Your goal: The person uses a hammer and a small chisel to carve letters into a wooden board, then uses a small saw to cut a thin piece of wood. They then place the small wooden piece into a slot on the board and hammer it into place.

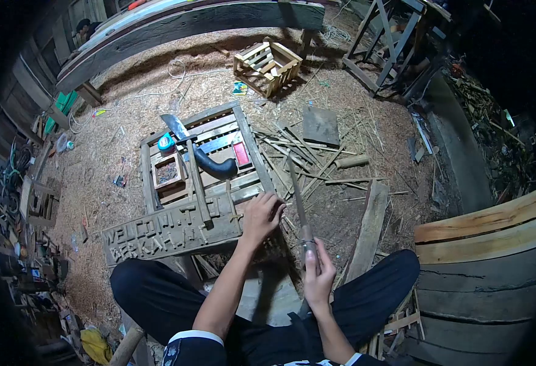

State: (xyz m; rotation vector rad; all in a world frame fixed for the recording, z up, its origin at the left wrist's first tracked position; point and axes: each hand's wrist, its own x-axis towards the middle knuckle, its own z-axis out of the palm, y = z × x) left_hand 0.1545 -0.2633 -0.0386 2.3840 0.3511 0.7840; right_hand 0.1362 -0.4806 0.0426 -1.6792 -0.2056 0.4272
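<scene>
Left forearm reaches up and inward from my lap; left hand [263, 216] palm-down above the slatted table's [253, 143] near right corner, fingers bent. Can't tell if they pinch anything. Right forearm angles up and inward, right hand [318, 268] above my lap, fingers wrapped round the handle of a long, narrow knife [298, 195], thumb along it, blade pointing up and away, just right of my left hand. Lettered board [176, 232] lies at the table's near edge: raised wooden letters, "WELCOM…" over "BERKAH…", rest unclear. No readable brand on the teal tape measure [166, 143].
</scene>
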